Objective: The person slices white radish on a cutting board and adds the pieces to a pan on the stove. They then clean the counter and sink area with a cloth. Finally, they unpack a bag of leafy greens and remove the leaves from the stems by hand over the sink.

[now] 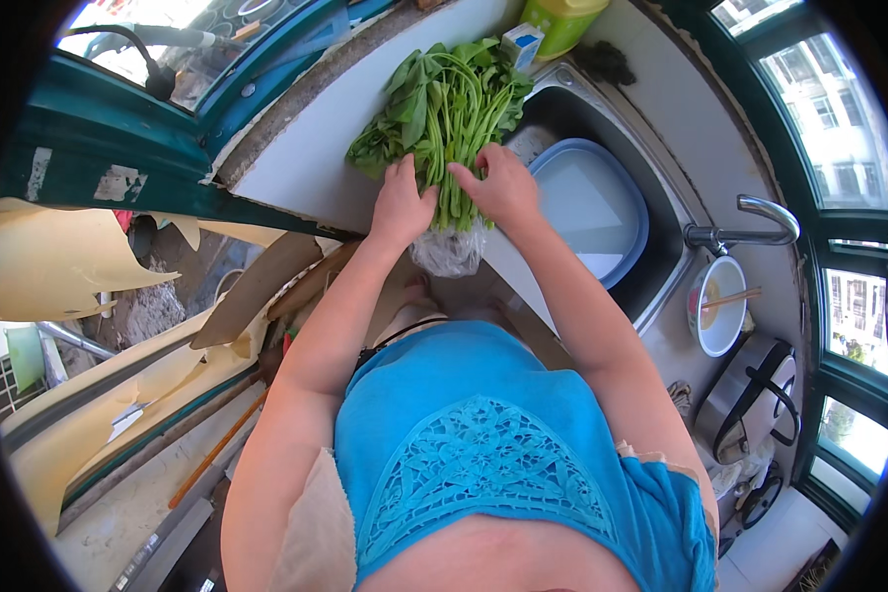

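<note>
A large bunch of leafy green vegetables [455, 118] lies on the white countertop, its stems pointing towards me. My left hand [403, 203] is at the left side of the stems, thumb against them and fingers by the leaves. Across from it, my right hand [507, 185] grips the right side of the stems, its thumb laid over them. Part of each hand's hold is hidden behind the stems and fingers. A crumpled clear plastic bag [450, 250] hangs around the lower stem ends, over the counter's front edge.
On the right, a steel sink [662, 200] holds a blue-rimmed basin [592, 211] of water. Beyond it are a faucet [744, 229], a white bowl with chopsticks [718, 311] and a rice cooker [747, 399]. A small box [522, 46] and a green-yellow container [560, 26] stand behind the greens.
</note>
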Available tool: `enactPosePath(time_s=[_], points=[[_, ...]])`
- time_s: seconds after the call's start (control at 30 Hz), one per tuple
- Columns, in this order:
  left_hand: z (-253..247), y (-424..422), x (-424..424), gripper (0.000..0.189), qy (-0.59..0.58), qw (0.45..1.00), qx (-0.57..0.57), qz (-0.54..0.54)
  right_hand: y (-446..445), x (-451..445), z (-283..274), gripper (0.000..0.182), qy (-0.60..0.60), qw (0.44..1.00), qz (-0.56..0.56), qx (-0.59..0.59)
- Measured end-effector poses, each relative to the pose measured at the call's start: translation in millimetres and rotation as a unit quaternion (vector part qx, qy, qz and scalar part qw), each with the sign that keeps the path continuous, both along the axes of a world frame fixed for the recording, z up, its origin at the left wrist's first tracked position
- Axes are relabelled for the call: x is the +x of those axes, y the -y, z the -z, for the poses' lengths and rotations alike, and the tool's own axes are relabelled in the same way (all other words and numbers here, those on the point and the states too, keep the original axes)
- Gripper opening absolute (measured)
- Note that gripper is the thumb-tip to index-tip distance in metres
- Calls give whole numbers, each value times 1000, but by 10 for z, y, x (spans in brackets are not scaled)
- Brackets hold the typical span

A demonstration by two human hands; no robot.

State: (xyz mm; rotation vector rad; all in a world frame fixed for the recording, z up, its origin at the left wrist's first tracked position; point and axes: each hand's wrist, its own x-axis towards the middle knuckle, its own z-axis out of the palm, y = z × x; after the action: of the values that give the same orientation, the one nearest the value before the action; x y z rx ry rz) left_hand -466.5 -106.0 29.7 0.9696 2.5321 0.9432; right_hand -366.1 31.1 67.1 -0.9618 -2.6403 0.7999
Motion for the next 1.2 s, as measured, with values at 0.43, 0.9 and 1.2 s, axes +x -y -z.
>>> enactPosePath(time_s=[0.43,0.9,1.2], points=[[-833,-350,-131,35,442,862,246,-24,-222,179,-402,17,-226,845,-49,-482],[-991,-714,163,17,525,806,274,6,-263,704,-773,24,-168,841,-51,-511],[-937,-627,319,12,556,785,272,15,-272,894,-677,20,-186,789,-22,-584]])
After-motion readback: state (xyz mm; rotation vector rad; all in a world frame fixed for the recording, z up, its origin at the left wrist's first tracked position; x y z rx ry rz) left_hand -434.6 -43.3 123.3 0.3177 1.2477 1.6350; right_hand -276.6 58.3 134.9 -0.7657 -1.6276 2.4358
